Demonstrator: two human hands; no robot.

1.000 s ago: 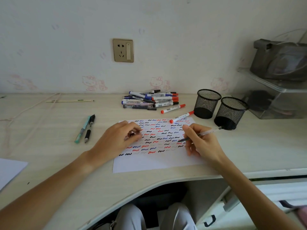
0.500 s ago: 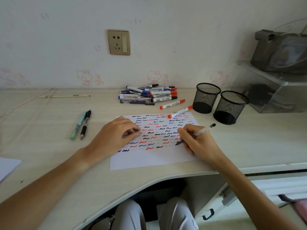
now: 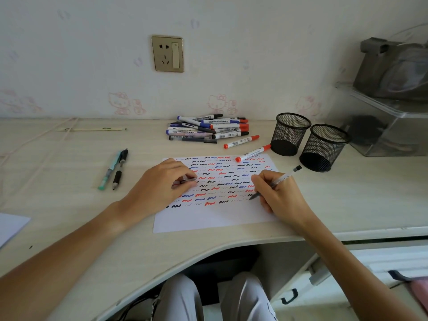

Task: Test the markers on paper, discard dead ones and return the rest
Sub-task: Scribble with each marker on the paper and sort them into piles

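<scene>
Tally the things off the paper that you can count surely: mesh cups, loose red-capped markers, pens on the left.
Mesh cups: 2
Loose red-capped markers: 2, the nearer one's end overlapping the paper
Pens at left: 2
Total: 6
The marker pile overlaps too much to count.

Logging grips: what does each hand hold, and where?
Right hand pinches a pen near its tip. Left hand holds a small dark cap.
</scene>
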